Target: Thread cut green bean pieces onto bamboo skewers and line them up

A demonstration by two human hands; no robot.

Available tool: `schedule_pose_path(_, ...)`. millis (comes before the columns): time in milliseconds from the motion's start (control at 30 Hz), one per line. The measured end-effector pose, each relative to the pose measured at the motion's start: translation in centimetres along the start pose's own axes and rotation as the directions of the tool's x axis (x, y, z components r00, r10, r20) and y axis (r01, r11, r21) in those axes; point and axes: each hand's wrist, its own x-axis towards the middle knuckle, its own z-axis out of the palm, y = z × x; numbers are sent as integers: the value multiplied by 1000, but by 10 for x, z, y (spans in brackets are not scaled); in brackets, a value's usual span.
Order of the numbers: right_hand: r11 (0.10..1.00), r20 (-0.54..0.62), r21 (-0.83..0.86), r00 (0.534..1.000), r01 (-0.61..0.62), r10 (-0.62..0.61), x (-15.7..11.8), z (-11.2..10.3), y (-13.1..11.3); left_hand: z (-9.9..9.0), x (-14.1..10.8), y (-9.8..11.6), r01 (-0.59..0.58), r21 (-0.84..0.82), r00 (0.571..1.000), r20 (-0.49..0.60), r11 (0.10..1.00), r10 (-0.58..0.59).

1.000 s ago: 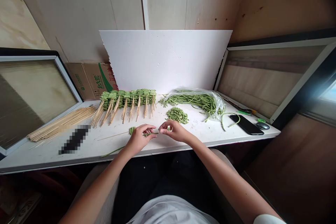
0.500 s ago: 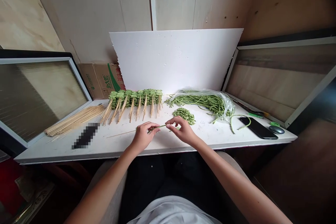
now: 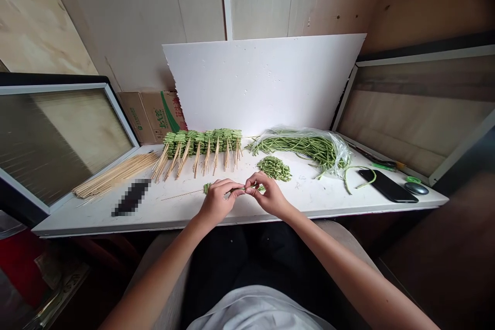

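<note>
at the front edge of the worktop (image 3: 320, 198), your left hand (image 3: 218, 202) and right hand (image 3: 270, 197) pinch a bamboo skewer (image 3: 181, 194) together; full skewers (image 3: 201, 147) lie done, a cut bean pile (image 3: 274, 168) and bagged beans (image 3: 305, 147) left.

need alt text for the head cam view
The left hand and right hand pinch a green bean on a bamboo skewer over a white table. Behind them lie a row of bean-laden skewers, a small bean heap and a plastic bag of long beans.

Soft, even light lies across the white table (image 3: 328, 196) — no hard shadows, barely any glare. The corners sink into dimness, the framed glass panel (image 3: 62, 144) bows with wide-lens distortion, and one pixelated patch (image 3: 132, 197) stays blurred.
</note>
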Motion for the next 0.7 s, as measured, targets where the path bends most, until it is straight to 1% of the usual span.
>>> schedule_pose_path(100, 1000, 20, -19, 1000, -1, 1, -1, 2, -3, 0, -1, 2, 50, 20, 998, 36, 999, -51)
schedule_pose_path(167, 1000, 45, -13, 999, -6, 7, -1, 1, -3, 0, 0, 3, 85, -11, 995, 62, 996, -84)
schedule_pose_path(267, 1000, 126, 19, 992, -21, 18, 0, -3, 1, 2, 0, 3, 104, -79, 989, 112, 992, -94)
schedule_pose_path(367, 999, 206, 41, 979, -12, 3, 2, -8, 3, 6, 0, 3, 103, -113, 986, 139, 988, -87)
schedule_pose_path(467, 998, 249, 51, 968, 20, -32, 3, -12, -1, 6, -1, 0, 121, -125, 982, 160, 985, -100)
schedule_pose_path(533, 998, 284, 61, 957, 36, -52, 4, -14, -7, 2, 1, -2, 170, -130, 974, 172, 977, -146)
schedule_pose_path(600, 998, 264, 41, 962, 53, -63, 6, -17, -12, -6, 4, -5, 229, -136, 963, 175, 964, -204)
schedule_pose_path(700, 994, 132, -81, 989, 79, -68, 9, -23, -7, -21, 9, -7, 272, -134, 956, 146, 953, -253)
